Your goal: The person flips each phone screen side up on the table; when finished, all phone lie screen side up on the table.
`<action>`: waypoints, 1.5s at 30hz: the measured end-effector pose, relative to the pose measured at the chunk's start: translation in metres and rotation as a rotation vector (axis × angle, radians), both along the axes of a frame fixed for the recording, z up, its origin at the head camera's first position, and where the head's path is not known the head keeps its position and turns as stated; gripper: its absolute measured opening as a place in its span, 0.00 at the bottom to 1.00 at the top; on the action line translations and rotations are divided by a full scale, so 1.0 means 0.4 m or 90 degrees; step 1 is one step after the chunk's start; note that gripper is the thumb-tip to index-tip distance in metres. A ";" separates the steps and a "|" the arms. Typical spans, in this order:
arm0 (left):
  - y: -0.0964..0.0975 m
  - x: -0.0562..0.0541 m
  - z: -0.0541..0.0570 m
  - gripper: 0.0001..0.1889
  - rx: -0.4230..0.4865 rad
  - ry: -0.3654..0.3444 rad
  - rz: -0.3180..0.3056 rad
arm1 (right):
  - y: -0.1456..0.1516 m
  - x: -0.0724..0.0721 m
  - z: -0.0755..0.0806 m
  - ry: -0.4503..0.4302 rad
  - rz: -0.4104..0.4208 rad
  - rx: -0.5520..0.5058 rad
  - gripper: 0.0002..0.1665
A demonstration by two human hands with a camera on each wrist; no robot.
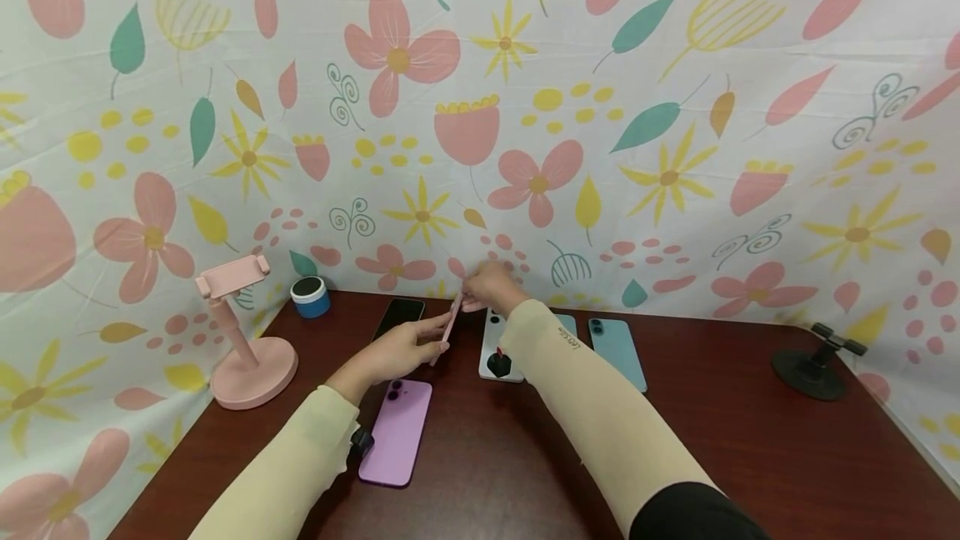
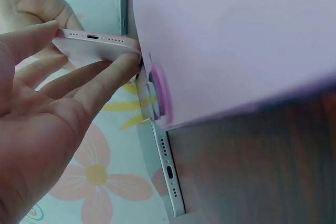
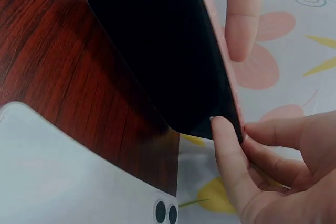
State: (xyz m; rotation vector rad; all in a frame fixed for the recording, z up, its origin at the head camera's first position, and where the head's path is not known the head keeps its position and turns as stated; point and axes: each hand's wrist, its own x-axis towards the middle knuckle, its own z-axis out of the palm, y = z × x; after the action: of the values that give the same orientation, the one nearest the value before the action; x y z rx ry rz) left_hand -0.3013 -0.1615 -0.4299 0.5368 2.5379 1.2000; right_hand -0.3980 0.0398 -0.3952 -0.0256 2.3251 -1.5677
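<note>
Pink phone (image 1: 452,325) stands tilted btwn the 2 hands: L hand (image 1: 397,348) grips its near end, thumb & fingers on opposite sides; R hand (image 1: 491,283) pinches a far corner, 1 digit on the screen (image 3: 157,45), others behind. Both sets of fingers are clamped on it; can't tell if its lower edge touches the table (image 1: 480,457). Main risk, I'd guess: slick glass sliding out of that R pinch, as it only has a corner. If 1 hand lets go early, the phone would prob. swing on the other's fingertips & drop. White phone (image 1: 489,348) lies just right of the fingers, so a fall that way could chip either. Dark phone (image 1: 399,313), just beyond the L fingers, could get knocked too. Purple phone (image 1: 397,432) sits nearer the person than the L fingers, beside the black wrist camera (image 1: 362,442), which might nudge it if that arm dips. R sleeve (image 1: 585,373) crosses above phones right of the fingers, so a low sweep could drag 1 askew.
</note>
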 end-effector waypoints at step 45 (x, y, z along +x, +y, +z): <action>-0.035 -0.014 0.024 0.33 0.140 -0.137 -0.042 | 0.004 -0.023 -0.085 -0.068 0.073 -0.093 0.39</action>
State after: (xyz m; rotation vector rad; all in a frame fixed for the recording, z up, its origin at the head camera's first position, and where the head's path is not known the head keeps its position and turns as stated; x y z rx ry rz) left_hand -0.3071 -0.1755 -0.4205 0.5045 2.2087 1.4386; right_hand -0.4071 0.0413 -0.4290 -0.1047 2.0871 -1.6371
